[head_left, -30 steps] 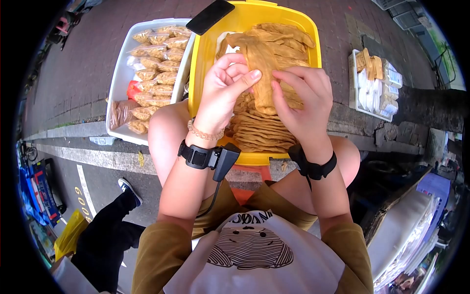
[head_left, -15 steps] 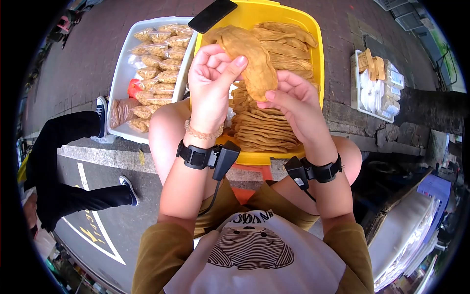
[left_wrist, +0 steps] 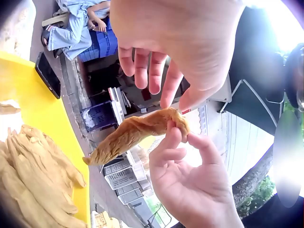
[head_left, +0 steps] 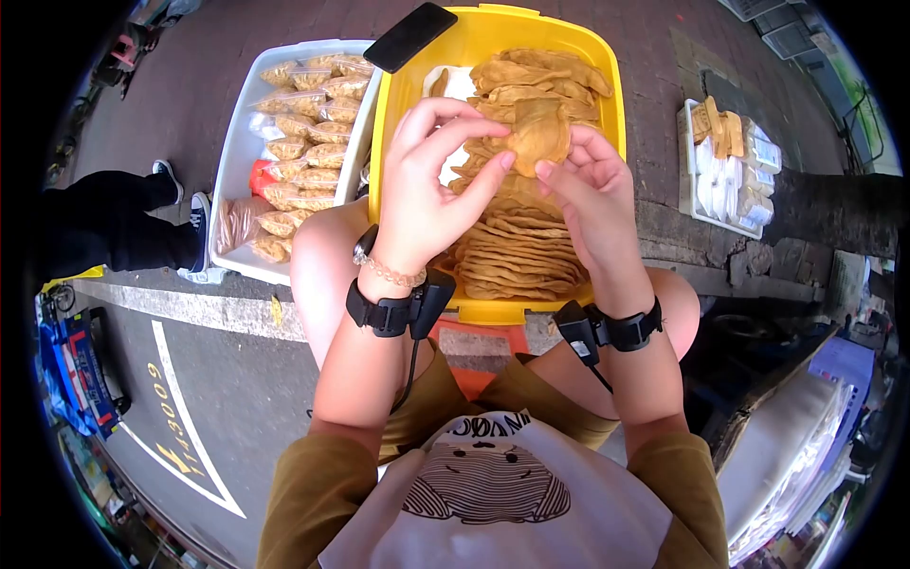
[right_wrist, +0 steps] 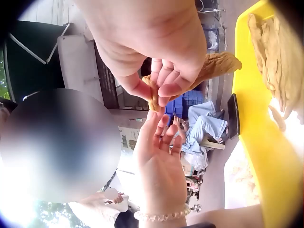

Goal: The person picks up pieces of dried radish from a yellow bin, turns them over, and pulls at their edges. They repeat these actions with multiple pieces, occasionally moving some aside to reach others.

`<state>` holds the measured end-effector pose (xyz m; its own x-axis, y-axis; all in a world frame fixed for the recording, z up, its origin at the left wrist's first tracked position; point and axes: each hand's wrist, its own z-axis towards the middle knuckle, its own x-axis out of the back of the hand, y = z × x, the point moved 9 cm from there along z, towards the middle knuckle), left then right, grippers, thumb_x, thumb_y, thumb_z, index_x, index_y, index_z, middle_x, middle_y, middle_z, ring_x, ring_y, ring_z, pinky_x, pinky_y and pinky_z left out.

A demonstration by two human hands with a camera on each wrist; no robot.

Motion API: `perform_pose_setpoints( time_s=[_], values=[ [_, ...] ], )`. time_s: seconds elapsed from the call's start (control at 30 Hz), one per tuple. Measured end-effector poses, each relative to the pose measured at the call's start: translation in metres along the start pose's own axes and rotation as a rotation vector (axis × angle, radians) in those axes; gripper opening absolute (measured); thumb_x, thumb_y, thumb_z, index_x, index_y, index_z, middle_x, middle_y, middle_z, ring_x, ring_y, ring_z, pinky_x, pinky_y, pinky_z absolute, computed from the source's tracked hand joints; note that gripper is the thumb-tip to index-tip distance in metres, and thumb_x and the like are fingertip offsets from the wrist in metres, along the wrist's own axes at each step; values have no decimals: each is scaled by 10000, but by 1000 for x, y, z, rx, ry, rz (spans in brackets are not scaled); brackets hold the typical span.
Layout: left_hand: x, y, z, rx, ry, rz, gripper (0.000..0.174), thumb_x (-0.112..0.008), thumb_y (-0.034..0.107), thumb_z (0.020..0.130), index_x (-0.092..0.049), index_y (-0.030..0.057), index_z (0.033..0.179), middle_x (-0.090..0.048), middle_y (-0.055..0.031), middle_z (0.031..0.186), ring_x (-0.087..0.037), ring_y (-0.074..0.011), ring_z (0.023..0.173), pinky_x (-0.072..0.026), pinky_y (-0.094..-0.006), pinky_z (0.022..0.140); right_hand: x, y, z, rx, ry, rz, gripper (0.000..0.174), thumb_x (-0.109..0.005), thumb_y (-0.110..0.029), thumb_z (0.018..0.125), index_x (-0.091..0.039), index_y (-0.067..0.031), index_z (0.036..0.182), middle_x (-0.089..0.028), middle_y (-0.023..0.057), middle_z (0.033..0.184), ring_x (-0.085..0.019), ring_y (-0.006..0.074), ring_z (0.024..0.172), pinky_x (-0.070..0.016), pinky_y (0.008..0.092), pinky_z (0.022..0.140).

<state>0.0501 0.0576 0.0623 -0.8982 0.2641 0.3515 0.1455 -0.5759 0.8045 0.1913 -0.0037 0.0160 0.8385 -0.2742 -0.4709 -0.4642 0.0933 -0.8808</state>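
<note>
Both hands hold up a tan, wrinkled, flat food piece [head_left: 538, 137] in front of the yellow tub [head_left: 381, 142]. The left hand [head_left: 441, 175], bracelet at its wrist, pinches one corner of the near end between thumb and index fingertips. At the other corner of that end, the right hand [head_left: 597, 185] pinches with thumb and fingers. Seen from the left wrist, the piece [left_wrist: 126, 135] stretches away from the fingertips as a narrow, drooping strip. Similar tan pieces [head_left: 517, 251] are stacked in rows in the tub beneath.
A black phone [head_left: 410, 36] lies across the tub's far left corner. Left of the tub stands a white tray [head_left: 237, 123] of small filled bags. A smaller white basket [head_left: 684, 171] of packs is off to the right. A passer-by's legs [head_left: 133, 223] show at the left.
The left hand has shifted from the piece's upper side to its near end, level with the right hand. The piece now points away, looking shorter. The passer-by's legs have moved farther up the view.
</note>
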Motion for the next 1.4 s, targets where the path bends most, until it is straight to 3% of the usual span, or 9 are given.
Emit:
perform_pose_setpoints(
  time_s=[0.03, 0.23, 0.47, 0.8, 0.9, 1.0, 1.17, 1.3, 1.4],
  values=[
    [-1, 10, -1, -90, 4, 106, 176, -730, 96, 736, -679, 65, 902, -562, -60, 952, -560, -182, 830, -460, -289, 739, 2, 0, 0, 3, 3, 0, 305, -641, 68, 789, -543, 5, 1071, -634, 63, 998, -593, 75, 838, -481, 197, 744],
    [-3, 9, -1, -45, 42, 46, 223, -742, 69, 705, -696, 80, 923, -567, -59, 984, -550, -197, 842, -457, -288, 744, -1, -10, 0, 122, -13, -149, 335, -630, 99, 785, -520, 14, 1090, -621, 78, 1012, -589, 82, 855, -478, 204, 737],
    [0, 12, -5, -127, 103, 111, 174, -749, 33, 669, -714, 79, 834, -592, -39, 900, -541, -185, 800, -454, -291, 697, -2, -11, -3, 199, 6, -251, 283, -656, 81, 769, -533, -2, 1009, -602, 15, 908, -564, 56, 787, -447, 185, 698],
    [5, 9, -3, -48, 132, -53, 117, -728, -3, 710, -697, 48, 810, -585, -61, 898, -579, -154, 804, -462, -255, 709, 7, -9, -2, 217, 64, -229, 321, -624, 125, 785, -519, 14, 1067, -596, 43, 947, -581, 67, 836, -479, 181, 760],
    [8, -5, -2, 8, 118, -199, 87, -710, -4, 755, -679, 25, 831, -581, -55, 920, -570, -127, 839, -457, -235, 744, 16, -8, 0, 204, 137, -227, 289, -638, 81, 774, -535, -3, 1030, -596, 8, 896, -579, 63, 822, -462, 210, 710],
    [12, -31, -3, 215, 149, -631, 108, -677, -7, 805, -649, 8, 909, -582, -43, 978, -548, -102, 877, -442, -222, 790, 18, -15, 1, 169, 123, -234, 217, -596, 55, 803, -538, -16, 1000, -585, 2, 859, -555, 51, 763, -452, 207, 687],
    [28, -71, -8, 469, 265, -1370, 142, -679, 254, 843, -644, 130, 902, -566, -27, 1029, -485, -176, 1006, -369, -320, 916, 56, -17, 8, 135, 289, -128, 127, -544, -31, 844, -548, -38, 971, -572, 4, 813, -517, 67, 683, -431, 215, 654],
    [82, -42, 12, 183, 253, -1907, 166, -781, 270, 711, -649, 172, 693, -545, -28, 1022, -449, -219, 1034, -311, -386, 966, 78, -14, 12, 72, 369, 17, 116, -549, -53, 829, -550, -48, 945, -563, 15, 801, -507, 98, 667, -425, 238, 661],
    [156, -16, 10, -190, 352, -2030, 254, -814, 239, 580, -719, 218, 815, -482, -85, 1191, -372, -281, 1138, -245, -441, 1024, 83, -18, 13, 87, 383, -52, 102, -551, -60, 830, -556, -49, 931, -556, -3, 776, -498, 79, 662, -411, 220, 640]
  ],
)
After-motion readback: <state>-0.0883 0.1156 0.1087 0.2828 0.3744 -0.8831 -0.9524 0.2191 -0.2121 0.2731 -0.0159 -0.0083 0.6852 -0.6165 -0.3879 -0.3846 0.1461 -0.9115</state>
